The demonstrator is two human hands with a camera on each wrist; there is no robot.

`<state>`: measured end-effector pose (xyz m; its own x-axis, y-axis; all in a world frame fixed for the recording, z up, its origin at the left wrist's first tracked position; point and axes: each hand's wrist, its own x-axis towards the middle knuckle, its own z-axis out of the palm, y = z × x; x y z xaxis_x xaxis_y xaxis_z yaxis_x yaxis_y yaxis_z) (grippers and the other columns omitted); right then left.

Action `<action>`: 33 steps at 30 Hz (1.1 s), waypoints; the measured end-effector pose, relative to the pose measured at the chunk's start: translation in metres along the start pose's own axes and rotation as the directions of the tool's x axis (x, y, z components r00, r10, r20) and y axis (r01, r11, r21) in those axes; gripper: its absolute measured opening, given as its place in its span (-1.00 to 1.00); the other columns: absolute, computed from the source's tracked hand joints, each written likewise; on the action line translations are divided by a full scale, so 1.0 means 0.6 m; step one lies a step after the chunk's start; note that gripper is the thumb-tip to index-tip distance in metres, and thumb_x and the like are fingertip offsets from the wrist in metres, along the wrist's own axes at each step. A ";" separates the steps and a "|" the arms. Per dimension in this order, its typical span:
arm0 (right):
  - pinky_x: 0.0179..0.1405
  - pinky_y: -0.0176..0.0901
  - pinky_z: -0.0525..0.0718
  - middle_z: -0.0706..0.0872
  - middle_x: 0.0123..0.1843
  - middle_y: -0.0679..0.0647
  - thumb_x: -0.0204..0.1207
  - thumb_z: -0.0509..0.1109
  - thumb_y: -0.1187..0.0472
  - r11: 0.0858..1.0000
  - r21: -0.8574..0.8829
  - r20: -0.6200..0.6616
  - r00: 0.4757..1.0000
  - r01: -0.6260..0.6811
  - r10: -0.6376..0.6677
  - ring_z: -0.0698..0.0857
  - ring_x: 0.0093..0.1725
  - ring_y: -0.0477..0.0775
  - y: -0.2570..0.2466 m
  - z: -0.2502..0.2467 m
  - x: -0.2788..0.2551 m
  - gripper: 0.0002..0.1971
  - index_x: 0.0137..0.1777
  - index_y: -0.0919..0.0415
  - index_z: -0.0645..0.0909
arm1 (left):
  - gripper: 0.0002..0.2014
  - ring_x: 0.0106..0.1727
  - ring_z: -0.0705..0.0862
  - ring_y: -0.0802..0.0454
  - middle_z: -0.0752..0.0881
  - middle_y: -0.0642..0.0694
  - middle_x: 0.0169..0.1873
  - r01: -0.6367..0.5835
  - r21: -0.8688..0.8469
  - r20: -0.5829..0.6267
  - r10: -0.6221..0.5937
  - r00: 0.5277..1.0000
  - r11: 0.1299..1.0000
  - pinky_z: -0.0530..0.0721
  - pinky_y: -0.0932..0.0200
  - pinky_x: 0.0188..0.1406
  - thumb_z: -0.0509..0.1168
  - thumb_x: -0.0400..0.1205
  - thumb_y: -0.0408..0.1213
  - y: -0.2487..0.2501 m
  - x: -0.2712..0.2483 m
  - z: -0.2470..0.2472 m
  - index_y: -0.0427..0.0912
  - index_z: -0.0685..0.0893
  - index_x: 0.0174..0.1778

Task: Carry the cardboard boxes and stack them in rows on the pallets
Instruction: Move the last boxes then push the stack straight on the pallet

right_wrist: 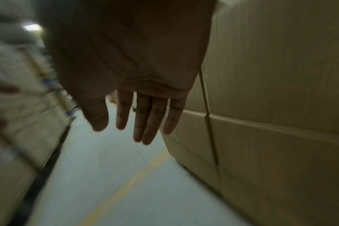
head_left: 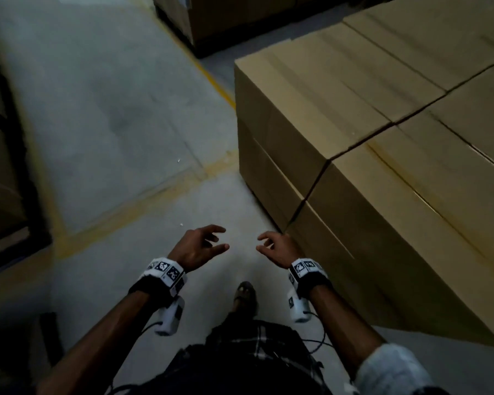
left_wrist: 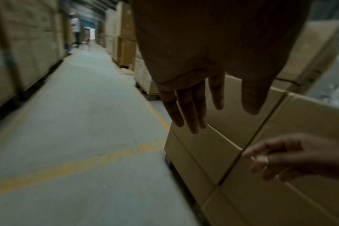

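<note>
Overhead, the head view shows both hands empty above the grey floor: the left hand and the right hand hang with fingers loosely spread, gripping nothing. Stacked cardboard boxes stand just beside the right hand, two layers high. Only the left wrist view reveals the long aisle, a yellow floor line and a distant, blurred person. The right wrist view shows the box wall close alongside straight fingers.

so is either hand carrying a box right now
No, the left hand and right hand hang empty over the floor beside the stacked boxes.
</note>
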<state>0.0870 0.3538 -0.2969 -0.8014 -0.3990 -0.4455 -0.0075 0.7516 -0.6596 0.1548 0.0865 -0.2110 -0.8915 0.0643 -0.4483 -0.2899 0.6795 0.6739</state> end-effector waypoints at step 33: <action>0.69 0.55 0.08 -0.02 0.85 0.10 0.73 0.19 -0.14 0.830 0.088 -0.991 -0.133 -0.550 0.018 0.04 0.82 0.26 0.296 0.153 0.493 -0.31 0.78 0.08 0.13 | -0.27 0.82 -0.21 -0.13 -0.22 -0.05 0.81 -0.840 0.476 -0.241 0.957 0.161 0.261 -0.13 -0.47 0.68 0.10 0.78 0.13 -0.117 0.867 0.356 0.10 -0.04 0.83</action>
<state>-0.0966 0.3207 -0.6015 -0.4865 0.5867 0.6473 0.4875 0.7972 -0.3562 -0.2139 0.2284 -0.6170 -0.5046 0.4844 0.7147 0.8388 0.4710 0.2730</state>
